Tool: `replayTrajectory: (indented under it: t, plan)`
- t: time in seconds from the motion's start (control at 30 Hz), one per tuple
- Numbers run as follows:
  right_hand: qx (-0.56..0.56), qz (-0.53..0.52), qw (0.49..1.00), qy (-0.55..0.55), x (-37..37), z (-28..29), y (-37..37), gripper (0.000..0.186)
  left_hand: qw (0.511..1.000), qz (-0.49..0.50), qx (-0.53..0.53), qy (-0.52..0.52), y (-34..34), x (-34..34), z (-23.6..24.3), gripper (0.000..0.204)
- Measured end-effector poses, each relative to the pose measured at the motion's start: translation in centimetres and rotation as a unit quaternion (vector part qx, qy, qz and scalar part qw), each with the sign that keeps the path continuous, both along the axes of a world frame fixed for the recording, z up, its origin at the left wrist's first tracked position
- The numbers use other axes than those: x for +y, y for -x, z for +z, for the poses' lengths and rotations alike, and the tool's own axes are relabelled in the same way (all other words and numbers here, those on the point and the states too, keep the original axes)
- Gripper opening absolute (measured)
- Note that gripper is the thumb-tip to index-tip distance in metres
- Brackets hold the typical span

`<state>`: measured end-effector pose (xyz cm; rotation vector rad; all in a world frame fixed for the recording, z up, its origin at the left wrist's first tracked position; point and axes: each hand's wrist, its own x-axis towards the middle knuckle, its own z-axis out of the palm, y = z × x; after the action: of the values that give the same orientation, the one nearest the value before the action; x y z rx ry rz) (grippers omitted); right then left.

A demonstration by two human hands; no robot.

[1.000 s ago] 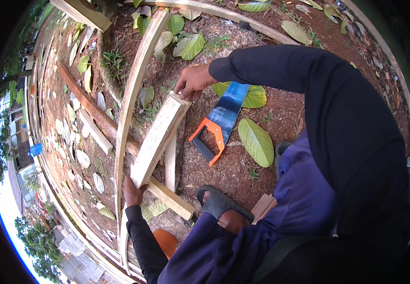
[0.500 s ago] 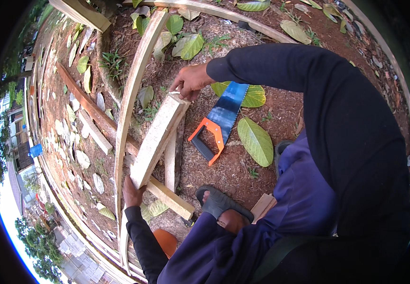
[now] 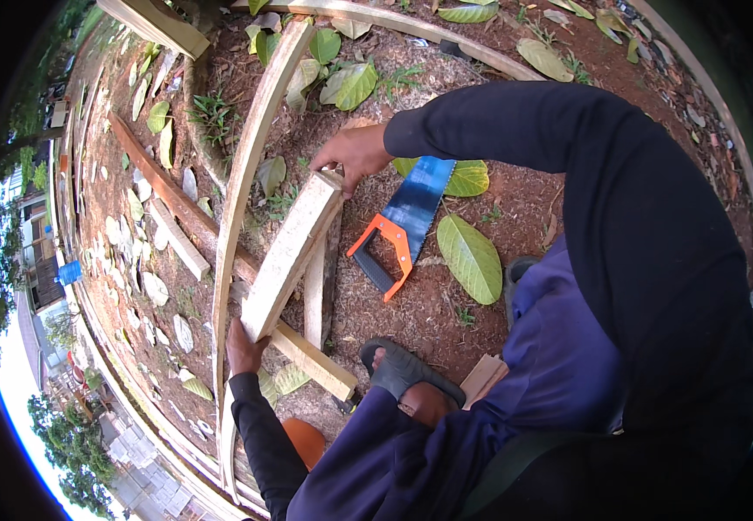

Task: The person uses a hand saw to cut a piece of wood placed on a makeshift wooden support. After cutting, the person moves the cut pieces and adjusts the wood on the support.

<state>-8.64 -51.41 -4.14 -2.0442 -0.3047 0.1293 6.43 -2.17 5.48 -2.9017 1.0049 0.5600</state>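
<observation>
A short, thick wooden beam (image 3: 291, 256) slants across the middle, its upper face pale and rough. My left hand (image 3: 244, 349) is closed around its near lower end. At its far upper end my right hand (image 3: 357, 154) grips the corner with thumb and fingers; some fingertips are hidden behind the wood. Under the beam a shorter wooden piece (image 3: 316, 363) lies crosswise, and another narrow piece (image 3: 316, 300) stands out beside it. A handsaw (image 3: 407, 221) with a blue blade and an orange and black handle rests on the soil to the right.
A long wooden strip (image 3: 242, 191) runs just left of the beam. Beyond it lie a brown plank (image 3: 168, 191) and a small offcut (image 3: 178, 239). Large leaves (image 3: 469, 259) are scattered over the soil. My sandalled foot (image 3: 407, 373) is close by, near an orange object (image 3: 303, 443).
My right hand's fingers have shifted slightly on the beam's upper end. The left hand keeps its hold, and the saw lies where it was.
</observation>
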Motion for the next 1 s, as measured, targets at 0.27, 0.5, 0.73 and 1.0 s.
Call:
replayTrajectory:
  t: [0.27, 0.5, 0.73, 1.0]
  plan:
    - [-0.039, -0.019, 0.999, -0.007, 0.4, -0.2, 0.3, 0.05, 1.0, 0.002, 0.005, 0.013, 0.2, -0.7, 0.5, 0.061]
    - [0.011, 0.002, 1.0, -0.007, 0.2, -0.3, 0.2, 0.052, 1.0, 0.004, 0.004, 0.004, 0.3, -0.4, 0.4, 0.064]
    - [0.021, -0.005, 1.0, 0.0, -0.9, 0.0, 0.8, 0.067, 1.0, 0.011, 0.026, 0.013, 0.9, -1.1, 0.4, 0.088]
    - [0.048, -0.026, 0.998, 0.009, -0.4, 1.2, 0.6, 0.065, 1.0, 0.015, 0.024, 0.011, -1.2, 0.6, 0.5, 0.074]
